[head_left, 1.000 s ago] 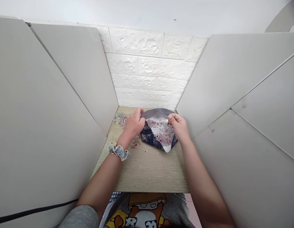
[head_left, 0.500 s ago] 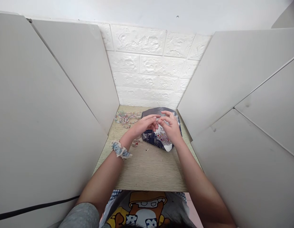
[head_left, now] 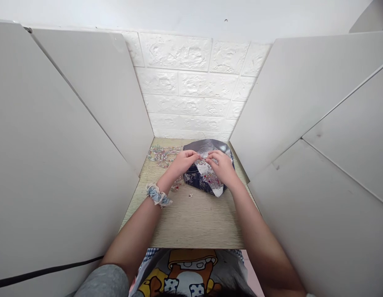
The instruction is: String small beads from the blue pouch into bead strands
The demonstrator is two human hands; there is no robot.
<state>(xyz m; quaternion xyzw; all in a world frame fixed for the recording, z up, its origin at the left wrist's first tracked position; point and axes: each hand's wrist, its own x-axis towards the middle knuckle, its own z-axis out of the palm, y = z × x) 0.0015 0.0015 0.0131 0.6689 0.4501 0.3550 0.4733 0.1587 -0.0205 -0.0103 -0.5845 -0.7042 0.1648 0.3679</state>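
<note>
- Left hand (head_left: 184,162) and right hand (head_left: 222,167) have come together since a second ago; both pinch, thumbs nearly meeting fingers; their hold (perhaps one bead) is too small to tell;
- one dark-blue pouch (head_left: 194,180) beneath, on one tabletop (head_left: 197,227); many loose beads (head_left: 211,179) inside;
- one scrunchie (head_left: 159,195), left wrist.

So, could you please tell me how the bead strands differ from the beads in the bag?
The bead strands lie in looped lines; the bagged beads look loose and scattered. The bead strands rest on the tabletop, left of the bag, while the bagged beads sit inside it. Both sets show small, multicoloured beads, some red.
</note>
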